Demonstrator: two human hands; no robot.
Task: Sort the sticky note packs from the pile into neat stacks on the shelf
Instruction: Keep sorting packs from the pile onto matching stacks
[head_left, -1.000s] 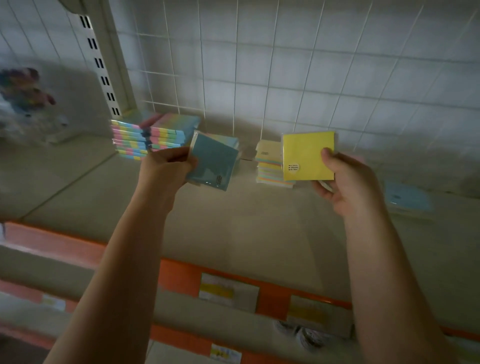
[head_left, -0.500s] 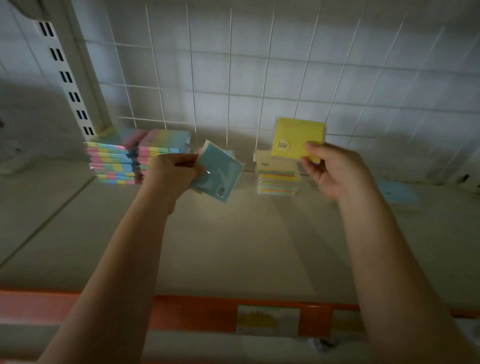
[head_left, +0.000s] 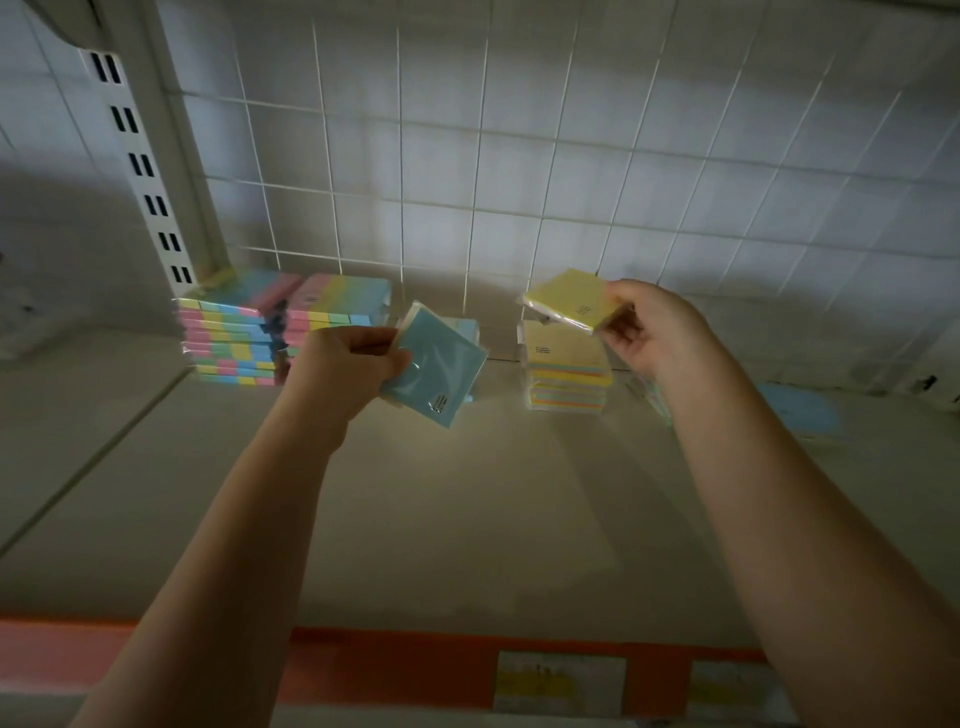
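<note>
Left hand grips a blue sticky note pack, tilted, above the shelf; right hand pinches a yellow pack just over the short yellow-topped stack. Two striped multicolour stacks sit side by side at back left beside the slotted upright, with the wire grid panel behind. A loose blue pack lies far right, and the orange shelf edge carries price labels.

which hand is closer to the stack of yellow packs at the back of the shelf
Right. The right hand holds a yellow pack just above the yellow stack; the left hand holds a blue pack off to its left.
</note>
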